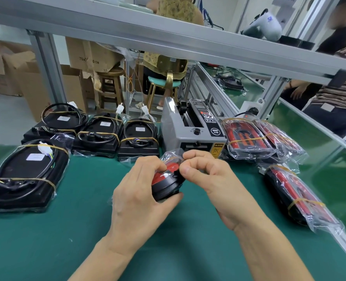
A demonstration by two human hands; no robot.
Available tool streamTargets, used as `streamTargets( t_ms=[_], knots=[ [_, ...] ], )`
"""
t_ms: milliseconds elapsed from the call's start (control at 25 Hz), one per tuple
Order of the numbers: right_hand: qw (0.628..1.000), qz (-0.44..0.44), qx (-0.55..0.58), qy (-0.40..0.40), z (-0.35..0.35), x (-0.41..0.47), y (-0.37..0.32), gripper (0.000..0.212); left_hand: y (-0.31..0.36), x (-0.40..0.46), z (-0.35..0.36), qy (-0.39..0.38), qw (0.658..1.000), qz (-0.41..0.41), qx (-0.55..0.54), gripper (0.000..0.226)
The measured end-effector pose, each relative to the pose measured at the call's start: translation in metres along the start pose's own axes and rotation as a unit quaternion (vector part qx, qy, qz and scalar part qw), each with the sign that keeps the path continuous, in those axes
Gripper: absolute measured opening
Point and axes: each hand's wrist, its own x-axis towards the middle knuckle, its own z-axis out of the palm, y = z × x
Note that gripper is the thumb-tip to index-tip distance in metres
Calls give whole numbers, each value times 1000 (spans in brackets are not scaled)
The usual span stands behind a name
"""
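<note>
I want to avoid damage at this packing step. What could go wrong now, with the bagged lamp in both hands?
1. Only the left hand grips the lamp; it might slip inside the bag and drop on the table.
2. The right hand pinches the thin bag, which could tear.
3. Both hands work close to the tape dispenser, which bears a warning label; a finger might reach its cutter.

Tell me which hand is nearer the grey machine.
Right. The right hand sits just in front of the grey machine; the left hand is lower and further left. Both hold the bagged part.
</note>
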Motion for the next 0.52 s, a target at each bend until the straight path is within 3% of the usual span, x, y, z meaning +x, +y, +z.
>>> streamTargets(
  t_ms=[240,440,520],
  knots=[
    [999,5,-39,-9,0,1,-2,24,2,1,1,2,1000,11,-1,49],
    [998,29,2,-55,-6,2,-7,24,-1,1,1,2,1000,3,1,50],
    [997,27,-37,-62,-7,4,-9,25,-1,0,2,-1,1000,8,0,50]
  ],
)
